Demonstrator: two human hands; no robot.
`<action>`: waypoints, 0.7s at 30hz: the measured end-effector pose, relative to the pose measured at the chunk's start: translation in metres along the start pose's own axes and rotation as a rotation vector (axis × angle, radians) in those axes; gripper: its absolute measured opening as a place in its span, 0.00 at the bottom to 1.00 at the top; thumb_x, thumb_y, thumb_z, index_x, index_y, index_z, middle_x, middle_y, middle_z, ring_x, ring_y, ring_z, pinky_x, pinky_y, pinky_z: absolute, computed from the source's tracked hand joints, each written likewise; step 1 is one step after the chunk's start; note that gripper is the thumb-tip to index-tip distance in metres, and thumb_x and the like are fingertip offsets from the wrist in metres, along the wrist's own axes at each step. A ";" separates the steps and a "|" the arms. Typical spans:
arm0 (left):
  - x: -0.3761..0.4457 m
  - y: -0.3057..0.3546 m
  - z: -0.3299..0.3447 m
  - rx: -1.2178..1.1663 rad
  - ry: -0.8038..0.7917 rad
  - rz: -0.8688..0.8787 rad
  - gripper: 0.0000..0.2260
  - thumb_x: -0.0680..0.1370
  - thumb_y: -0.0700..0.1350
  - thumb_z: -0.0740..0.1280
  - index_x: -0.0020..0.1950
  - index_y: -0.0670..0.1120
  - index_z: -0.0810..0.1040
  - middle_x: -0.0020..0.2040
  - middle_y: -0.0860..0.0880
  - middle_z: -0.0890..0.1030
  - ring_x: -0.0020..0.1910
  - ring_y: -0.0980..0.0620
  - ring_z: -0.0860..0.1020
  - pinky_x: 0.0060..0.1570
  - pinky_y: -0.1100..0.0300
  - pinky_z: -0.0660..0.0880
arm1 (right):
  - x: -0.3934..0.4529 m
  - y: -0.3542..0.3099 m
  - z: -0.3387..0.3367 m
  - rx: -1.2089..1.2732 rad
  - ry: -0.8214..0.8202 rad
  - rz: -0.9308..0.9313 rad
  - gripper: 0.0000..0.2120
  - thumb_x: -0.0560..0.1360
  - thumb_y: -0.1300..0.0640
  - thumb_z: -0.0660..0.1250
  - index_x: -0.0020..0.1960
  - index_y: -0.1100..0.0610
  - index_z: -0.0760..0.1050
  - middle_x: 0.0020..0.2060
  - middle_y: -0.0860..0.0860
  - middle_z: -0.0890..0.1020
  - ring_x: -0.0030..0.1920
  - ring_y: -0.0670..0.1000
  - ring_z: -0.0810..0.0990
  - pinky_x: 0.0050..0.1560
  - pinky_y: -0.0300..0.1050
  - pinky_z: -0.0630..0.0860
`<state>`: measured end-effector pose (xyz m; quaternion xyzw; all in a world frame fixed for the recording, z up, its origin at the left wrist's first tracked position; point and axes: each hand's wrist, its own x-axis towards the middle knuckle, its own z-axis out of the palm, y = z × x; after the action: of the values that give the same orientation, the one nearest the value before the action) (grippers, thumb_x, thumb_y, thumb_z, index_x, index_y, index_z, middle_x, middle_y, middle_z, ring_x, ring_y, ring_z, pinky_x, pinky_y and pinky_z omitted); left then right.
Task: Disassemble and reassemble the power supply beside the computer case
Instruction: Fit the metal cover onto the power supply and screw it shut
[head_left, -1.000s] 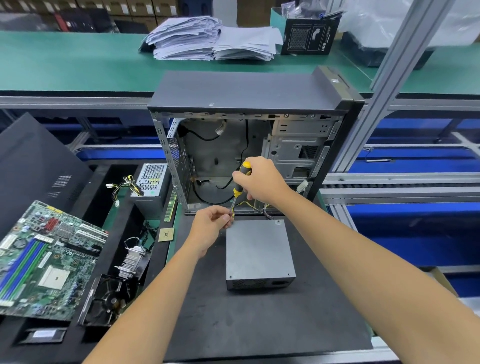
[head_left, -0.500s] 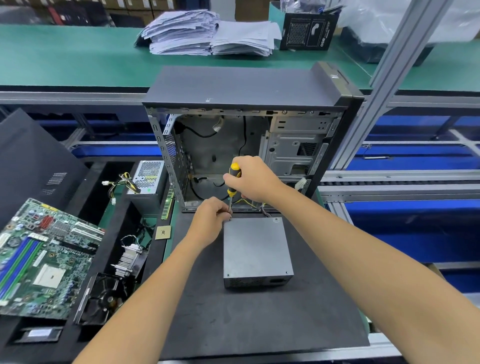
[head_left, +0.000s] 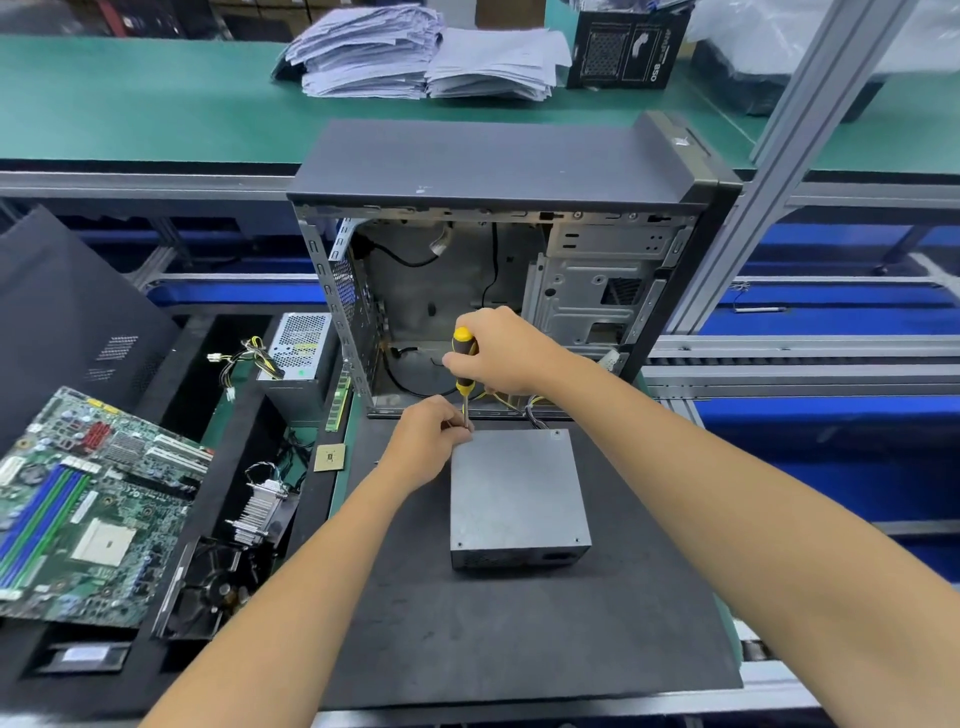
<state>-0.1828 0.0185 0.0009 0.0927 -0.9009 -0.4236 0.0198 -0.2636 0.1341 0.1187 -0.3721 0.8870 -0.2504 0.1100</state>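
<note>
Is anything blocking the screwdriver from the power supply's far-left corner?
Nothing visible does. The right hand holds the screwdriver upright over the power supply; the left hand pinches its shaft at that corner and hides the tip.

- A green motherboard (head_left: 88, 506) lies at the left, tilted on a black tray.
- A finned heatsink (head_left: 262, 512) sits just right of it, above a black fan (head_left: 208, 590).
- A small square CPU chip (head_left: 329, 458) lies near the mat's left edge.
- A second, perforated supply unit (head_left: 298, 345) stands behind, trailing yellow-black wires.
- Stacks of paper (head_left: 426, 54) rest on the far green bench (head_left: 130, 98).
</note>
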 end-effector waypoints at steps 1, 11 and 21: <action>0.001 0.000 0.000 0.012 -0.002 0.003 0.03 0.74 0.39 0.70 0.41 0.45 0.81 0.43 0.52 0.77 0.42 0.54 0.74 0.42 0.65 0.66 | 0.000 0.000 0.001 0.002 0.001 -0.002 0.09 0.77 0.52 0.65 0.43 0.58 0.74 0.34 0.50 0.77 0.33 0.48 0.76 0.34 0.41 0.74; 0.003 -0.004 0.003 -0.046 0.072 -0.046 0.03 0.74 0.38 0.70 0.42 0.46 0.80 0.44 0.50 0.78 0.44 0.52 0.75 0.45 0.63 0.68 | 0.000 0.000 0.001 0.001 0.015 -0.036 0.09 0.76 0.52 0.65 0.42 0.56 0.74 0.33 0.49 0.77 0.34 0.50 0.78 0.34 0.44 0.76; 0.005 -0.007 -0.003 -0.060 -0.014 -0.053 0.06 0.73 0.41 0.72 0.39 0.51 0.79 0.45 0.51 0.78 0.43 0.53 0.76 0.40 0.66 0.69 | -0.002 0.004 0.002 0.002 0.006 -0.044 0.09 0.76 0.52 0.66 0.42 0.58 0.75 0.32 0.48 0.76 0.32 0.47 0.76 0.32 0.41 0.73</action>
<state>-0.1868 0.0111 -0.0029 0.1129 -0.8850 -0.4516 0.0049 -0.2638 0.1370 0.1150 -0.3907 0.8786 -0.2547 0.1024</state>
